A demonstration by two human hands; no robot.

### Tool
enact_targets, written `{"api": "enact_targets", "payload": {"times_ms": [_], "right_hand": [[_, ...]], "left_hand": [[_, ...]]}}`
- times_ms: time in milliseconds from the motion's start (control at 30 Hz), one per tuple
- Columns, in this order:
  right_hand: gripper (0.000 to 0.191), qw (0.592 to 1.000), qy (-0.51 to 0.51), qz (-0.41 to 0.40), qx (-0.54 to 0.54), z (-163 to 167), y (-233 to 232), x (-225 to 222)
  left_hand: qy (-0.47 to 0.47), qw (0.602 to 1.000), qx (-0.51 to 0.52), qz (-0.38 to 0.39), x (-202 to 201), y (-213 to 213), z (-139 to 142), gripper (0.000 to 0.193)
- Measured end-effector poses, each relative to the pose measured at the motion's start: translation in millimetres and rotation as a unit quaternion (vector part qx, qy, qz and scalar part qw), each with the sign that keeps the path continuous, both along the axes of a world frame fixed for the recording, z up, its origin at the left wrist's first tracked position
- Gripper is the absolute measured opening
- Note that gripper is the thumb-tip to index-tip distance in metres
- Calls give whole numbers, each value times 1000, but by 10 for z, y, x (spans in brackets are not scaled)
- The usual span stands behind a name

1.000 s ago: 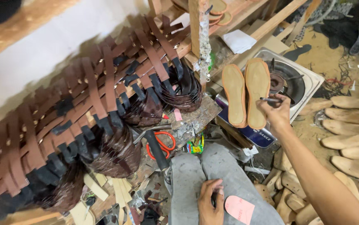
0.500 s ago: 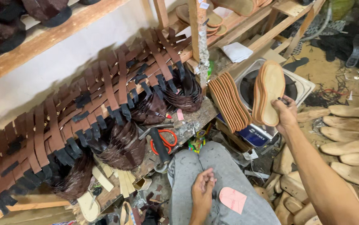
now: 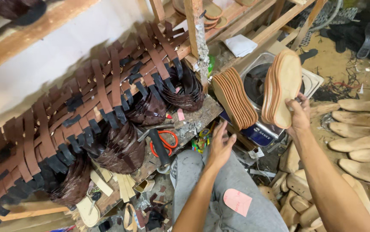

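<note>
White wall (image 3: 51, 64), wooden shelves (image 3: 17, 38), cluttered workbench (image 3: 193, 124), dusty dirt floor (image 3: 344, 68)

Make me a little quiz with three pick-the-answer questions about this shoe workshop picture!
1. Where do the orange-handled scissors lie?
A. on the workbench
B. on the person's lap
C. on the stove

2. What colour is the paper cutout on the person's knee?
A. green
B. pink
C. blue

3. What is the right hand doing?
A. resting flat on the floor
B. holding a stack of tan insoles
C. holding scissors

Answers:
1 A, they lie on the workbench by the brown sandal straps.
2 B, it shows pink on the grey trousers.
3 B, its fingers grip the stack, while the left hand is open and empty.
</note>
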State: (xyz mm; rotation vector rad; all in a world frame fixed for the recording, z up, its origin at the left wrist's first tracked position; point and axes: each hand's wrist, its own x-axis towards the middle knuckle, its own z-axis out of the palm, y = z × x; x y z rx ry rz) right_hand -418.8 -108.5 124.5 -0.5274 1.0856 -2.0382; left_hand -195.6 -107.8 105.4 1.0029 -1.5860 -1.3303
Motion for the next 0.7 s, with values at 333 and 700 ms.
{"api": "enact_targets", "payload": {"times_ms": [333,700], "right_hand": [[59,990,126,-12,-64,-309,382,-287],[89,944,213,241,75,-482,1501,1098]], "left_hand": [[-213,973,-90,-13,-237,-62,-241,78],[290,941,174,-23,299,713,-510,88]]}}
